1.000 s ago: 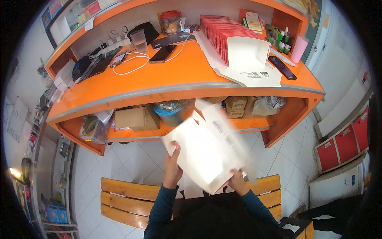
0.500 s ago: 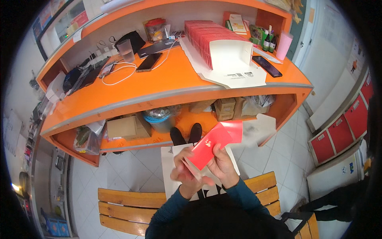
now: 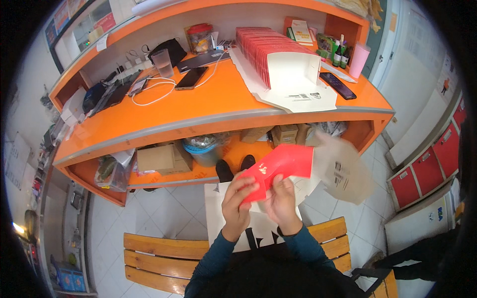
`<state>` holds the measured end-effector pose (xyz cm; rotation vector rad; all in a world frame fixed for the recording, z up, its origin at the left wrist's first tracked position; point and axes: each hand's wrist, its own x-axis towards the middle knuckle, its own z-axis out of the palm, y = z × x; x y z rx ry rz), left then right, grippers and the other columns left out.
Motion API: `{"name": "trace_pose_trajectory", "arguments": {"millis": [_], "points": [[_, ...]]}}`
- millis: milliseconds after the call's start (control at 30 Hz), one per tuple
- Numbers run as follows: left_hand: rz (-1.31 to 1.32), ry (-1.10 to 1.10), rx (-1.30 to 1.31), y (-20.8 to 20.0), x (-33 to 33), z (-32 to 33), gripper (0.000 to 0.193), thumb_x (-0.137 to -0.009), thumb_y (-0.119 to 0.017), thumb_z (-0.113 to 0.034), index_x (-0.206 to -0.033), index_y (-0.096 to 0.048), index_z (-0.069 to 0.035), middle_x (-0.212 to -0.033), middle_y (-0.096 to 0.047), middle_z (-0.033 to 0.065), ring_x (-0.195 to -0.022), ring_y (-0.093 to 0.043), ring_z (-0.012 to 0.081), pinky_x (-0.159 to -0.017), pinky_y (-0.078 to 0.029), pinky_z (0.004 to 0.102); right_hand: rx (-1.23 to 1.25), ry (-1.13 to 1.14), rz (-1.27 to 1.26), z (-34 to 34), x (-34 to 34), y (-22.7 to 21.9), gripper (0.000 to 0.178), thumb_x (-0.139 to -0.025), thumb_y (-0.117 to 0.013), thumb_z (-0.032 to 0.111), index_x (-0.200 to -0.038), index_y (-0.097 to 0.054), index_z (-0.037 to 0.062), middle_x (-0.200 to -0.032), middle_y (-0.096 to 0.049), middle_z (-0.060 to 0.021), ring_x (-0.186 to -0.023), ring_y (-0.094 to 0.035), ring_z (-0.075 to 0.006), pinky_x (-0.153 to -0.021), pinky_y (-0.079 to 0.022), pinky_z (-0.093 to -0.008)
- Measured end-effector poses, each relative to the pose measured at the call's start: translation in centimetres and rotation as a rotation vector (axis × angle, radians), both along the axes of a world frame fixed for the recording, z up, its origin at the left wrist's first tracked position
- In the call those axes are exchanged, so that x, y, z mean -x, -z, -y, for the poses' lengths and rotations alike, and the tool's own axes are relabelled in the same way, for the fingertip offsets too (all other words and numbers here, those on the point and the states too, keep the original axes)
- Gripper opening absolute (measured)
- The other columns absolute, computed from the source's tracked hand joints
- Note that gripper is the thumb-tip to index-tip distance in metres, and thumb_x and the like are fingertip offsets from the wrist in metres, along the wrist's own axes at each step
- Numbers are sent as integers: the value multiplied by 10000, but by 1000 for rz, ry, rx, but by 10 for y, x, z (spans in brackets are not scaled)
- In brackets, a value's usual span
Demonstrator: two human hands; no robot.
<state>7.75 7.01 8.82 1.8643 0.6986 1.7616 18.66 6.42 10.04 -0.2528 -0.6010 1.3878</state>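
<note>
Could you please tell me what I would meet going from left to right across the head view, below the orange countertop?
Clear plastic bin → brown cardboard box → left hand → right hand, both hands on the folded glossy red cardboard piece → red rectangular cabinet doors.

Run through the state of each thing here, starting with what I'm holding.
Red card: bent, held
Left hand: closed on it
Right hand: closed on it
Red-and-white cards: lined up, upright
Red-lidded jar: closed
Clear cup: upright
Pink tumbler: upright
Bottles: upright
Middle phone: flat, screen dark
</note>
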Motion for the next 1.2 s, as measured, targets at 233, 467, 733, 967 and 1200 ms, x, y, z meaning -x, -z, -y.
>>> {"name": "trace_pose_trajectory", "arguments": {"millis": [233,467,733,967,1200], "points": [[-340,-352,-140,7,-5,-6,462,-781,-501,-447,-1078,-601,-108,-1224,-398,170,-1116,-375,363,-932,-294,439,37,-29,-30,4,5,-6,351,-914,-397,290,-1134,-427,18,-1111,-521,-110,-1024,-517,-203,-887,-416,-350],[-499,-53,58,0,10,2,636,-794,-524,-474,-1281,-389,-87,-1242,-259,231,-1133,-290,366,-910,-316,438,-96,218,1182,10,-11,1,314,-866,-470,162,-1151,-409,46,-1072,-533,-158,-928,-562,-275,-783,-450,-353],[35,198,366,1,40,-26,306,-715,-630,46,-981,-532,-68,-1105,-350,86,-1089,-433,250,-809,-433,285,-248,614,1837,26,-50,-8,465,-754,-609,287,-1165,-466,125,-614,-561,-102,-530,-581,-254,-467,-448,-311],[-370,-69,-42,-31,4,1,156,-692,-630,39,-797,-614,-76,-1120,-403,104,-1027,-446,277,-735,-444,308,-485,588,1816,33,-58,-24,556,-659,-703,319,-1117,-494,83,-573,-572,-106,-498,-586,-247,-445,-439,-290],[-682,273,-162,-67,0,28,461,-696,-647,-368,-1115,-557,-199,-1298,-309,153,-1170,-281,372,-956,-261,445,-574,586,1539,72,-82,-55,621,-577,-779,253,-1090,-483,65,-751,-642,-85,-607,-628,-182,-534,-465,-239]]}}
